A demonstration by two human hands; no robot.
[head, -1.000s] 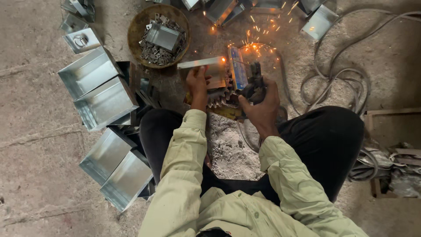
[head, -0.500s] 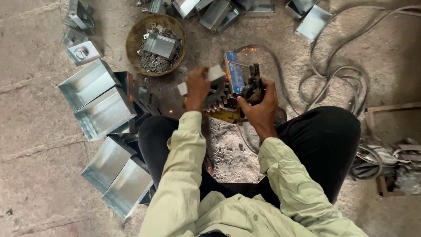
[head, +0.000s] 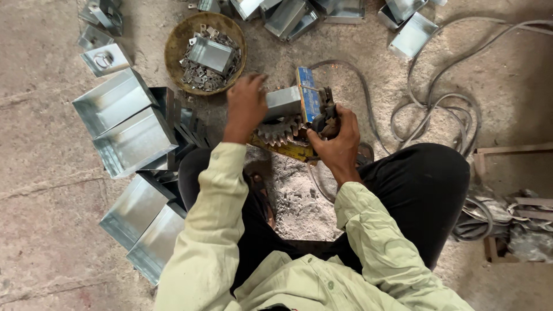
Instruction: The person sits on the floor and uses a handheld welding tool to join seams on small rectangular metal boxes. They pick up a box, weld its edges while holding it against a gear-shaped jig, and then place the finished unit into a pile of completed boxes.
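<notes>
At the centre of the floor, the left hand (head: 246,106) closes over a small metal box (head: 283,102), pressing it against the grinder (head: 314,112) gripped tight by the right hand (head: 337,141). At eleven o'clock from the box sits a round basket (head: 173,49) of metal scraps, and at nine o'clock lie open metal trays (head: 124,124); cables (head: 438,109) coil at three o'clock.

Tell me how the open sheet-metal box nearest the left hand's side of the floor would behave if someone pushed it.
The large open metal box looks thin-walled and hollow, so probably light for its size. Its flat base rests on the gritty concrete floor, so it would likely slide with scraping, not roll. It touches a second box, which would probably shift too.
</notes>
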